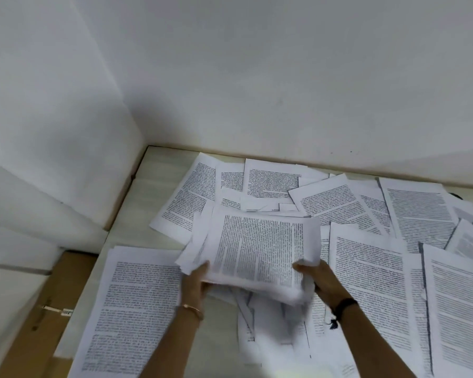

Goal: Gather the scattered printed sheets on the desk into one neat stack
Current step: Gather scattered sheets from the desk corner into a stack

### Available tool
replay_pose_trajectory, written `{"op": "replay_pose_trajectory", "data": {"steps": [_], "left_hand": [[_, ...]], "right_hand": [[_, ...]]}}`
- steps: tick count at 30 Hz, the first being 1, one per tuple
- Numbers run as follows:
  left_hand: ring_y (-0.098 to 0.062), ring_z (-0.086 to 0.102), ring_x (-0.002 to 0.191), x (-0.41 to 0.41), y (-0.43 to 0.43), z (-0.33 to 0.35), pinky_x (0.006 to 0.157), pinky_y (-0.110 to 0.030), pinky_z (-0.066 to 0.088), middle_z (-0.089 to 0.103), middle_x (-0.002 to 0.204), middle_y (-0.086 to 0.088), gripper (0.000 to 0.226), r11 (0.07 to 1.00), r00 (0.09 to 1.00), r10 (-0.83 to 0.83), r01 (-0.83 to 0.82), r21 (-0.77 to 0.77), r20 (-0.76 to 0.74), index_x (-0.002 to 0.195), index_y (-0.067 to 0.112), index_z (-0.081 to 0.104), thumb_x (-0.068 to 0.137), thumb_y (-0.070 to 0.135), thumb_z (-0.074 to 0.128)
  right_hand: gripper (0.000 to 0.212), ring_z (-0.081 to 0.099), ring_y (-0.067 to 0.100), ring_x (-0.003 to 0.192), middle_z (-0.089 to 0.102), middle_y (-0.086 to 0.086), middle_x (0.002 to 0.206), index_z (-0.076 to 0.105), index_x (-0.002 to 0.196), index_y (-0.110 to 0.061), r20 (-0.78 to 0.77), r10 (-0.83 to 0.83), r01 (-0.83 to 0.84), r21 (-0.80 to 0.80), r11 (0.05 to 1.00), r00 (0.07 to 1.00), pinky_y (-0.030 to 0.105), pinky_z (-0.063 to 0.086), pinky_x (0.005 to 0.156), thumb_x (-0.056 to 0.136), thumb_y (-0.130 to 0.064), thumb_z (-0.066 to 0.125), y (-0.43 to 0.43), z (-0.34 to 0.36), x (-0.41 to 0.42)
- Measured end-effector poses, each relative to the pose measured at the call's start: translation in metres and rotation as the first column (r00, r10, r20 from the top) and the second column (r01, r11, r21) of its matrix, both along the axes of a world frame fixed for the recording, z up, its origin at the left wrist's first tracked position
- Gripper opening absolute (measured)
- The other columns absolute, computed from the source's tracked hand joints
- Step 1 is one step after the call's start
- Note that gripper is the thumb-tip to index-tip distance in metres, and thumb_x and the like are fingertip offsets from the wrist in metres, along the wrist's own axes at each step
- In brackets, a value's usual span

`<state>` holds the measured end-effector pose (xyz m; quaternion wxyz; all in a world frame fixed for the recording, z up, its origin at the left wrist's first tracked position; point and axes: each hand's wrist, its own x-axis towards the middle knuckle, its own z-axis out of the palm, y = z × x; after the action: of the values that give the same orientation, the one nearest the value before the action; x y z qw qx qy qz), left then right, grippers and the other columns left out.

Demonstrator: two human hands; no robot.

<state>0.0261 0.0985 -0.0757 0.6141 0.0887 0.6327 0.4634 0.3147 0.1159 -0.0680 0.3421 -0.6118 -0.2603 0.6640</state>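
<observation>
Head view: the left hand and right hand both grip a bundle of sheets by its sides. Loose sheets cover the desk around it.

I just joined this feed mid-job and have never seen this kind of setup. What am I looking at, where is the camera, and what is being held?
There is no machine here: a person is working with two bare hands. The single picture comes from a wide-angle camera worn on the person's head, looking forward and down, so the arms reach in from the bottom edge.

The left hand, with a thin bracelet at the wrist, and the right hand, with a dark band at the wrist, each have a grip on one side of a bundle of printed sheets, lifted above the desk. The bundle's edges are still uneven.

Many loose sheets of dense text still lie scattered and overlapping across the pale desk, which sits in a corner of white walls. A brown cardboard piece lies at the desk's left edge.
</observation>
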Motion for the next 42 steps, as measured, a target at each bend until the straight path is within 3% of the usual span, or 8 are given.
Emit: {"op": "replay_pose_trajectory", "data": {"steps": [6, 10, 17, 24, 27, 30, 34, 42], "left_hand": [[-0.03, 0.054, 0.113, -0.042, 0.042, -0.009, 0.101, -0.043, 0.042, 0.054, 0.131, -0.017, 0.049, 0.909, 0.888, -0.412, 0.387, -0.153, -0.202, 0.12, 0.007, 0.054, 0.083, 0.039, 0.06], [-0.029, 0.044, 0.126, -0.023, 0.048, -0.006, 0.105, -0.035, 0.035, 0.045, 0.136, -0.012, 0.055, 0.818, 0.747, -0.574, 0.503, -0.278, -0.337, 0.136, 0.005, 0.035, 0.093, 0.038, 0.045], [-0.032, 0.052, 0.116, -0.018, 0.036, -0.011, 0.1, -0.038, 0.041, 0.05, 0.133, -0.018, 0.044, 0.792, 0.624, -0.61, 0.494, -0.359, -0.488, 0.133, 0.006, 0.035, 0.094, 0.025, 0.045], [-0.028, 0.055, 0.1, -0.008, 0.026, 0.009, 0.086, -0.04, 0.045, 0.059, 0.117, -0.017, 0.044, 0.995, 0.927, -0.097, 0.077, -0.07, -0.361, 0.11, 0.011, 0.048, 0.068, 0.015, 0.058], [-0.029, 0.059, 0.09, 0.024, 0.012, 0.012, 0.079, -0.042, 0.053, 0.061, 0.107, -0.017, 0.034, 0.998, 0.997, -0.067, 0.066, -0.02, -0.034, 0.111, 0.002, 0.054, 0.078, -0.008, 0.058], [-0.022, 0.065, 0.067, 0.046, -0.002, 0.011, 0.054, -0.027, 0.058, 0.063, 0.092, -0.015, 0.027, 0.983, 0.985, -0.152, 0.159, -0.087, 0.08, 0.108, 0.0, 0.057, 0.081, -0.006, 0.059], [-0.025, 0.063, 0.082, 0.0, 0.008, 0.009, 0.062, -0.031, 0.055, 0.067, 0.104, -0.015, 0.031, 0.999, 1.0, 0.005, -0.006, -0.047, -0.015, 0.113, 0.006, 0.06, 0.085, 0.019, 0.061], [-0.03, 0.054, 0.113, -0.01, 0.031, -0.01, 0.095, -0.047, 0.048, 0.05, 0.135, -0.017, 0.053, 0.806, 0.759, -0.587, 0.515, -0.292, -0.28, 0.128, 0.008, 0.045, 0.089, 0.043, 0.043]], "right_hand": [[0.09, 0.067, 0.02, 0.098, 0.071, 0.002, 0.107, 0.061, 0.117, -0.011, 0.133, 0.052, -0.048, -0.036, 0.998, 0.99, 0.03, 0.054, 0.075, 0.044, -0.056, 0.086, 0.005, -0.004, 0.031], [0.091, 0.025, 0.025, 0.143, 0.024, -0.002, 0.155, 0.024, 0.149, -0.023, 0.296, 0.203, -0.18, -0.103, 0.978, 0.933, 0.048, 0.027, 0.114, 0.077, -0.077, 0.04, 0.003, 0.005, 0.012], [0.057, 0.054, 0.024, 0.099, 0.056, 0.019, 0.126, 0.043, 0.127, -0.01, 0.524, 0.172, -0.166, -0.059, 0.984, 0.834, 0.037, 0.043, 0.089, 0.091, -0.054, 0.042, 0.013, 0.003, -0.004], [0.058, 0.068, 0.027, 0.089, 0.066, 0.013, 0.108, 0.057, 0.121, -0.014, -0.159, -0.238, 0.239, -0.01, 0.971, 0.958, 0.043, 0.056, 0.08, 0.092, -0.06, 0.036, 0.019, 0.012, -0.021], [0.03, 0.062, 0.013, 0.093, 0.061, -0.002, 0.104, 0.051, 0.113, -0.019, -0.062, 0.051, -0.048, 0.046, 0.998, 0.997, 0.031, 0.053, 0.085, 0.094, -0.042, 0.048, 0.015, 0.019, -0.062], [0.049, 0.058, 0.022, 0.111, 0.055, 0.005, 0.129, 0.039, 0.134, -0.015, 0.122, 0.096, -0.103, 0.048, 0.994, 0.988, 0.034, 0.051, 0.092, 0.09, -0.014, 0.062, 0.011, 0.01, -0.084], [0.064, 0.042, 0.021, 0.128, 0.038, 0.0, 0.143, 0.024, 0.147, -0.011, 0.288, 0.211, -0.23, 0.033, 0.973, 0.934, 0.032, 0.038, 0.102, 0.093, -0.015, 0.058, 0.017, 0.015, -0.068], [0.044, 0.055, 0.034, 0.116, 0.054, 0.018, 0.133, 0.036, 0.138, -0.013, 0.561, 0.0, -0.031, 0.045, 0.998, 0.828, 0.035, 0.044, 0.091, 0.097, -0.021, 0.048, 0.009, 0.003, -0.058]]}}
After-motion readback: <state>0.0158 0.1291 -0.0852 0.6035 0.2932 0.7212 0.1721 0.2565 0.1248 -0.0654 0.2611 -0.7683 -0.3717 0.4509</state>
